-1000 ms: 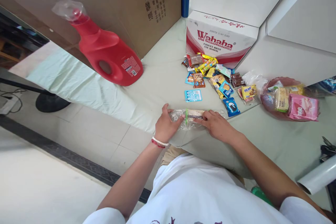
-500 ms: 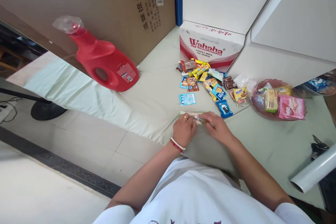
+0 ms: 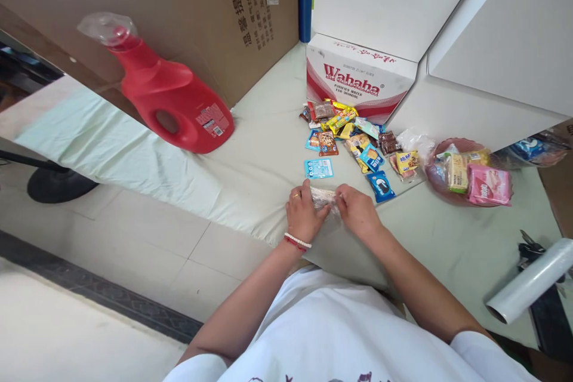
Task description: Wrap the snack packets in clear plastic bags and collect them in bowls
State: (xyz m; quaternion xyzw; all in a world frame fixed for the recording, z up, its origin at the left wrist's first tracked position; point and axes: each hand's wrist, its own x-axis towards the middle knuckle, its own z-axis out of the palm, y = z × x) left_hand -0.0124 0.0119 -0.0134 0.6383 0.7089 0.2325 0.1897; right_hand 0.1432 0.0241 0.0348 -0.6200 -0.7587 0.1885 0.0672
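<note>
The left hand (image 3: 303,215) lies over the near left side of a pale snack pack (image 3: 322,196) in clear, crinkly plastic, its fingers bent over the pack and its thumb reaching across the plastic. The right hand (image 3: 357,210) pinches the pack's other end between thumb and fingers; the fingertips are partly hidden. The pack is between the two hands, near the front edge of the table, just below a flat light blue packet (image 3: 319,168).

The step in hand looks like folding or tucking the loose plastic around the pack. The next move seems to call for one hand to hold the pack firm and the other to pull the plastic snug, gently, so that it does not rip.

The plastic is thin, shiny and full of wrinkles. The pack looks long and blocky, but fingers cover much of it. A puffy dark blue packet (image 3: 380,185) lies to the right, by a messy heap of small shiny snacks (image 3: 358,137). Behind them is a stiff Wahaha box (image 3: 358,79). A round, see-through pinkish bowl (image 3: 434,176) holds a smooth pink pack (image 3: 490,185). The cloth (image 3: 264,149) on the table is soft and creased.
</note>
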